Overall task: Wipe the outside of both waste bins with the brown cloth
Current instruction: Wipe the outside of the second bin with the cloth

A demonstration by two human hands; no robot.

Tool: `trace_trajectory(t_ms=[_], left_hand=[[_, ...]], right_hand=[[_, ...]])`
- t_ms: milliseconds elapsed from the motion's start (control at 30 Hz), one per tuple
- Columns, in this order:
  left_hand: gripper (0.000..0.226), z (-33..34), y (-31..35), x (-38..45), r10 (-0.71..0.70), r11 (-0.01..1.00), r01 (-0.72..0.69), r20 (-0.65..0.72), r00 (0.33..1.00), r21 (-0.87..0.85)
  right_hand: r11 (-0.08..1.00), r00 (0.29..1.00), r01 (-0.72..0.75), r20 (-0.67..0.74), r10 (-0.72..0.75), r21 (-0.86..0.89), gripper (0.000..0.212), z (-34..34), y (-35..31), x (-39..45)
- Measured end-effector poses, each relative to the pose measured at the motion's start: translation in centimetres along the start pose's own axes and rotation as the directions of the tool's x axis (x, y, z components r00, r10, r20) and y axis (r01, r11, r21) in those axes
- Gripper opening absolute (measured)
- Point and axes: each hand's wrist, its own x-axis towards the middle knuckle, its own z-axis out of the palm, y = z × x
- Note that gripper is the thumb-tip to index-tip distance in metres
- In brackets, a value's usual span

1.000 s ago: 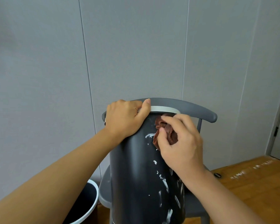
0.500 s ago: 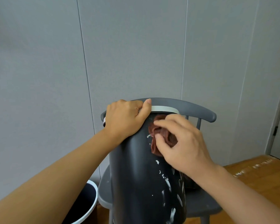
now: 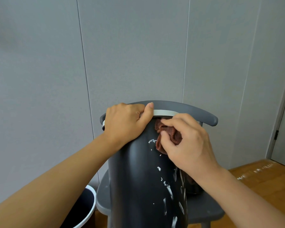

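Dark grey bin (image 3: 138,178) streaked white, left hand (image 3: 125,124) gripping rim, right hand (image 3: 186,145) clutching brown cloth (image 3: 171,134)

A: Dark bin (image 3: 138,181), tall, matte grey-black, pale band round the rim. On the chair seat, rim leaning toward the chair back. White smears streak its near wall, densest at 5 o'clock.

B: Cloth?

A: Brown cloth (image 3: 169,134), bunched, pressed on the wall just under the rim, at 1 o'clock from the bin's middle. One white smear lies just beside it at 9 o'clock.

B: Second bin?

A: Second bin (image 3: 89,209) at 8 o'clock, on the floor, upright, dark inside, white rim. Partly hidden.
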Motion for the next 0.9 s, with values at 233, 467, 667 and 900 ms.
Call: trace_trajectory(t_ms=[233,467,667,900], left_hand=[[0.060,0.2,0.4,0.3,-0.006,1.000,0.006,0.013,1.000,-0.013],[0.060,0.2,0.2,0.1,-0.015,1.000,0.016,0.017,1.000,-0.024],[0.063,0.1,-0.4,0.4,-0.064,0.997,0.066,0.066,0.996,-0.041],[0.066,0.3,-0.2,0.6,-0.042,0.999,0.043,0.079,0.996,-0.017]], right_hand=[[0.960,0.954,0.276,0.136,-0.268,-0.048,0.025,0.3,-2.2,-1.8],[0.998,0.998,0.062,0.016,-0.062,0.005,0.030,0.2,0.3,-0.4],[0.943,0.921,0.325,0.206,-0.332,0.065,0.029,-0.7,-0.7,-4.8],[0.983,0.972,0.178,0.148,-0.182,0.043,0.027,-0.6,-0.2,0.8]])
